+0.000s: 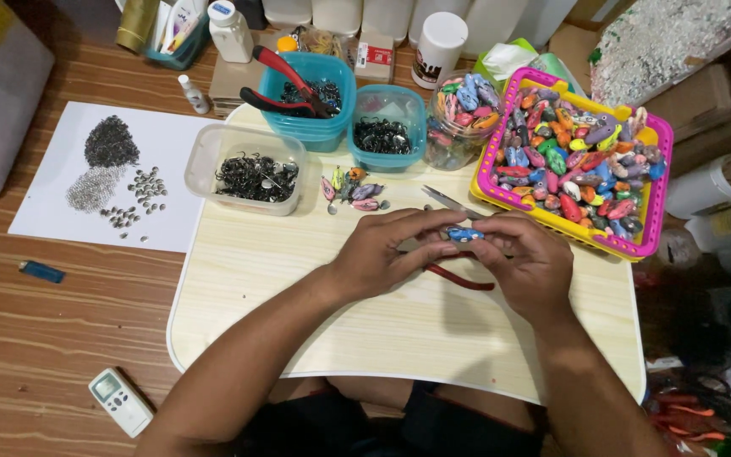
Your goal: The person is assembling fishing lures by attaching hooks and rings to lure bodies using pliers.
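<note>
My left hand and my right hand meet over the pale wooden lap table, both pinching a small blue fish-shaped lure between fingertips. Red-handled pliers lie partly under my hands, their metal tip poking out above. A few finished coloured lures lie just beyond my left hand.
A pink-and-yellow basket full of coloured lures stands at right, next to a glass jar of them. Three plastic tubs hold dark metal hooks: clear, blue, blue with red pliers. White paper bears small metal parts. A remote lies on the floor.
</note>
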